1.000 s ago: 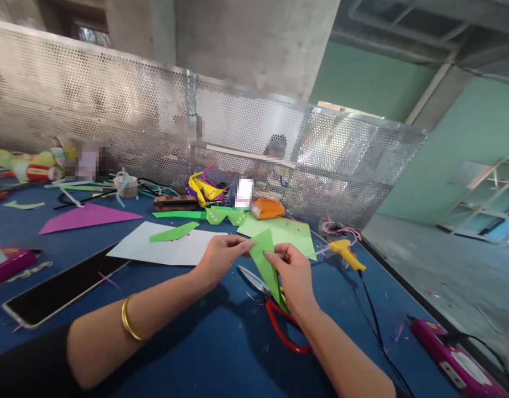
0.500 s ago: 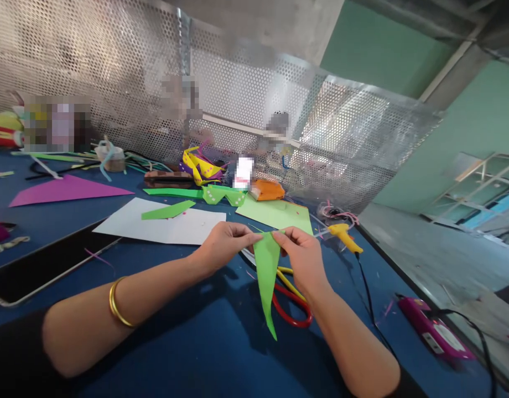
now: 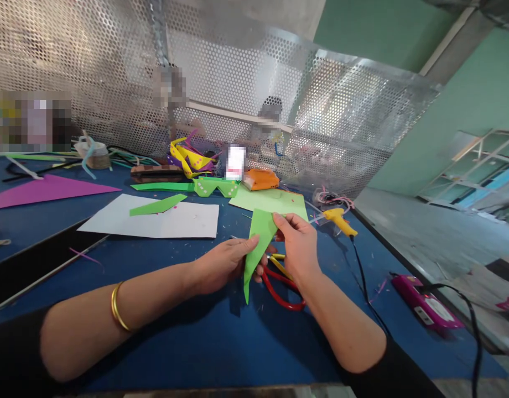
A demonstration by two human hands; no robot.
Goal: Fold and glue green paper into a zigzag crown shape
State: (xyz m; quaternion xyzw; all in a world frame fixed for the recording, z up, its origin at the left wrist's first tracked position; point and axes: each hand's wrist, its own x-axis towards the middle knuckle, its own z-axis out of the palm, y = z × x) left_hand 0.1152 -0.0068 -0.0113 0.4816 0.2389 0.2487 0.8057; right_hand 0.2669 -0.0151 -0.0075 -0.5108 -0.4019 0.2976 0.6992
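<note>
A pointed strip of green craft paper [image 3: 258, 239] is between my two hands, its narrow tip hanging down toward me. My left hand [image 3: 225, 260] grips it around the middle, thumb on top and fingers underneath. At its wide upper end, my right hand [image 3: 298, 237] pinches the right edge. Scissors with red and yellow handles [image 3: 281, 287] lie on the blue table beneath the paper, their blades mostly hidden by my hands. Farther back rest green paper glasses [image 3: 215, 187] with light dots along the frame.
White paper [image 3: 192, 220] carries a green strip [image 3: 159, 205]. A yellow glue gun [image 3: 339, 220] lies right, its cord running toward a magenta box [image 3: 426, 304]. Purple paper [image 3: 55, 190] and a black-screened device [image 3: 34, 265] are left. A perforated metal screen [image 3: 238, 72] borders the back.
My left hand has slid from the top of the green paper down to its middle. The paper has tilted, its tip swinging left. The camera view has shifted slightly.
</note>
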